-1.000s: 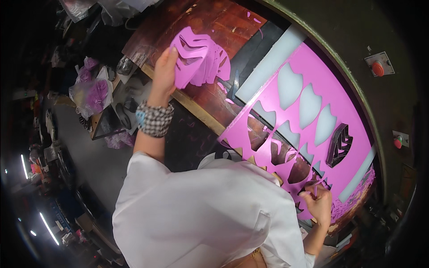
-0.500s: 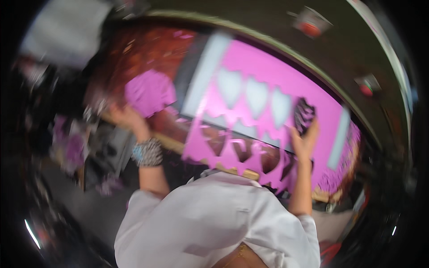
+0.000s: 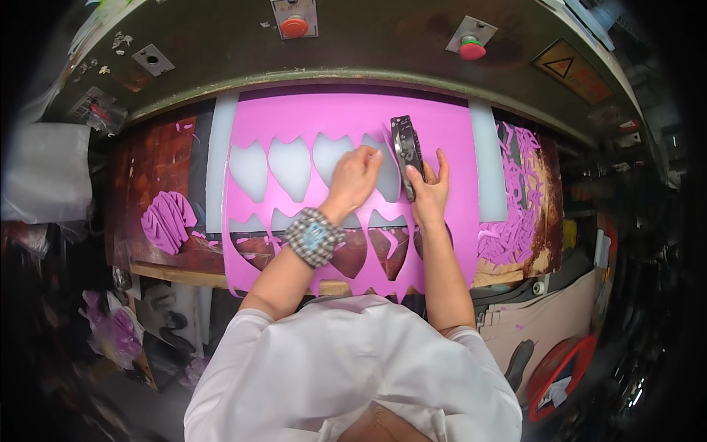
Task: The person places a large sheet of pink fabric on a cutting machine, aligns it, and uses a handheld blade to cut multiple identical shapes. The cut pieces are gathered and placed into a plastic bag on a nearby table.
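Note:
A pink sheet lies over a pale board, with rows of pointed, leaf-shaped holes cut through it. My right hand grips the lower end of a dark metal cutting die, which is tilted up on edge over the sheet. Its thumb presses the die's near side, while other fingers stand out to the right. My left hand is closed just left of the die, above a hole in the upper row. Whatever its fingertips pinch, if anything, is hidden. A checked band wraps the left wrist.
A stack of cut pink pieces sits on the worn brown table at left. Pink scraps are heaped at right. Beyond the sheet, a green machine beam carries red buttons. A red ring-shaped rim shows lower right.
My left hand has moved from beside the pink stack at left to the die. The die, in my right hand, is now tilted on edge. My view has turned and levelled.

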A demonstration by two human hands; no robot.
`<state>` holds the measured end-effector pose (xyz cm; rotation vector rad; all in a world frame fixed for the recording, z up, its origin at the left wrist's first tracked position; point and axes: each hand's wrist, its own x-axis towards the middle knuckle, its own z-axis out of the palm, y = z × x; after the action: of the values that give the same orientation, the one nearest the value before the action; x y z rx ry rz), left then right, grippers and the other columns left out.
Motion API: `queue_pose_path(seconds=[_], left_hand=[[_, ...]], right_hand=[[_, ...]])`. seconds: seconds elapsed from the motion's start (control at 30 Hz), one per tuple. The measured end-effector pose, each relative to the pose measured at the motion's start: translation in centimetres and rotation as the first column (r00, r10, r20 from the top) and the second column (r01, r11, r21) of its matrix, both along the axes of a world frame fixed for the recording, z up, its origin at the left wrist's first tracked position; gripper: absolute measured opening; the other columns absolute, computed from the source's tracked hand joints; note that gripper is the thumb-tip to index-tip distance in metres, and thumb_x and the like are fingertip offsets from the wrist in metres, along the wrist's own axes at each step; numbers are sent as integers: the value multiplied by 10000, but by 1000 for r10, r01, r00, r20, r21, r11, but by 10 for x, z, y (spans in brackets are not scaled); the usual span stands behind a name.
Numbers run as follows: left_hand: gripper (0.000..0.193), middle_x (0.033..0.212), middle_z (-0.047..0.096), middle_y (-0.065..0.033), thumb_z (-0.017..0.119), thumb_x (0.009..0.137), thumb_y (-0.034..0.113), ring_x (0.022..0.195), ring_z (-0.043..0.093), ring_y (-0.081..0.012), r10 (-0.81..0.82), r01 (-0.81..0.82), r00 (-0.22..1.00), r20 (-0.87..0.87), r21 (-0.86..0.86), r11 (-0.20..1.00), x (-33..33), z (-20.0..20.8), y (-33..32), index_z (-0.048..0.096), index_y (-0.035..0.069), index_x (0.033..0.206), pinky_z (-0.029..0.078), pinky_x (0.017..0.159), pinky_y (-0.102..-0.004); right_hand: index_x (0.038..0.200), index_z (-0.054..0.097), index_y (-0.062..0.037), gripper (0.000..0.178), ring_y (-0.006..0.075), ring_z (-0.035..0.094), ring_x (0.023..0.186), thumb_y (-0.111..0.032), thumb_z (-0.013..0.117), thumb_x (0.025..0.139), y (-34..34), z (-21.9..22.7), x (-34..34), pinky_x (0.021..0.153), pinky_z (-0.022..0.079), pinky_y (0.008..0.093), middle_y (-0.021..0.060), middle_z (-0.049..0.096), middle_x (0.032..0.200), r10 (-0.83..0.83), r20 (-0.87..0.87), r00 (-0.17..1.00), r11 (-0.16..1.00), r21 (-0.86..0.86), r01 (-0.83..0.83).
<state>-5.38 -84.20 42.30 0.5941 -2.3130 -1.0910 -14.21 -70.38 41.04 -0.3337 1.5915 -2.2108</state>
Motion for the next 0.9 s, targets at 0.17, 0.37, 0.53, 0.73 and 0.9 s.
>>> queue_pose_path(seconds=[0.17,0.37,0.53,0.73,0.9], left_hand=[[244,780,569,-231,447,962,206,758,545,-412,136,-106,983,-125,222,969,-41,-13,30,562,14,865,429,689,-475],[285,688,588,-225,462,939,167,678,571,-425,223,-224,974,23,31,974,6,-4,-5,563,-25,753,449,625,-497],[247,694,604,-220,480,926,167,687,582,-426,228,-197,957,178,-177,964,34,-7,-23,566,-19,788,450,618,-497],[225,738,612,-208,465,937,169,734,595,-401,158,-155,975,154,-30,987,29,-4,-25,574,-14,866,458,659,-462],[248,758,617,-124,432,968,198,709,603,-245,43,-35,999,-14,368,929,48,-9,-44,555,9,866,475,669,-353]], right_hand=[[1463,148,-62,810,203,567,1034,-9,667,844,2,-8,-4,869,483,305,200,537,1197,67,65,996,992,-110,-60],[1449,164,-54,790,214,571,1005,-17,672,845,31,1,-28,863,482,314,206,527,1215,9,172,985,969,-246,34],[1413,216,-1,902,251,548,1103,-19,773,704,44,8,-33,945,450,342,192,487,1279,-80,-409,909,973,167,161],[1381,293,36,869,384,493,1163,-69,788,675,18,1,-14,983,414,418,242,455,1264,-19,-699,715,817,401,414],[1413,255,39,905,350,475,1207,-80,786,690,30,-23,-20,1014,393,400,237,439,1324,55,-662,747,813,464,351]])
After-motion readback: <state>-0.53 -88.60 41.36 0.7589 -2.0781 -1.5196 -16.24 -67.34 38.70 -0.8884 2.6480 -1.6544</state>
